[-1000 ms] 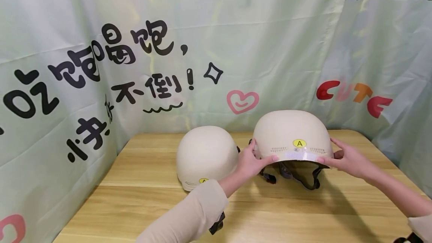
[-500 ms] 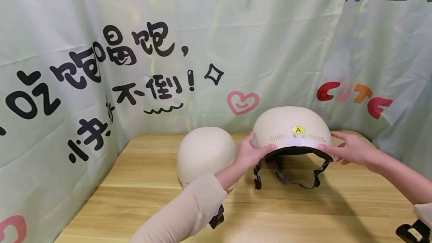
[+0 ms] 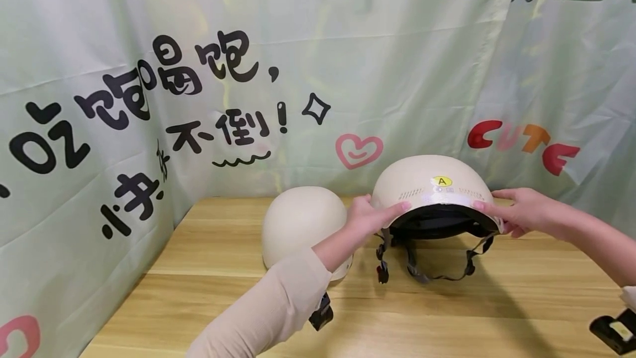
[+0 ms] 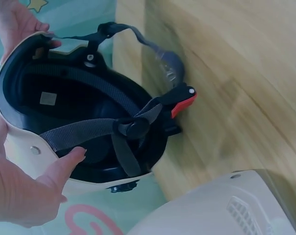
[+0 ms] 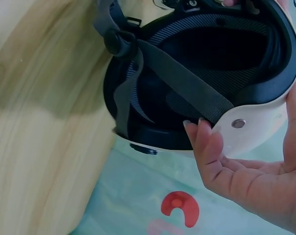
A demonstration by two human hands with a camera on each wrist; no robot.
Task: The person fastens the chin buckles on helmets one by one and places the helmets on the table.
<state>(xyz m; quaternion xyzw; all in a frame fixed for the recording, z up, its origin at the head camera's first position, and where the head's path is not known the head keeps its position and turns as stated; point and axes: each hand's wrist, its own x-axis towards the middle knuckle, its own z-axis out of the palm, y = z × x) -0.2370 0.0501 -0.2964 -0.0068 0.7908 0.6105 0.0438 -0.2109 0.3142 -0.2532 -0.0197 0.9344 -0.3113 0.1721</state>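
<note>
Both hands hold a cream helmet [image 3: 422, 178] with a yellow "A" sticker, its front rim tipped up so the black lining shows. My left hand [image 3: 364, 217] grips its left side, thumb on the front rim. On the opposite side my right hand [image 3: 529, 213] grips it, with curled fingertips at the lower edge in the right wrist view. Grey chin straps [image 5: 187, 83] cross the lining. A black buckle with a red tab [image 4: 184, 105] hangs from a strap in the left wrist view. Left of it, a second cream helmet [image 3: 300, 228] sits on the table, partly hidden by my left arm.
The wooden table [image 3: 208, 303] reaches back to a pale green printed curtain [image 3: 308, 10], which also hangs along both sides. Black wrist devices show below my left sleeve and at the lower right.
The held helmet's front has tilted upward, bringing its dark inside into view. Its straps now hang lower and freer. Both hands have turned with it; the other helmet stays in place.
</note>
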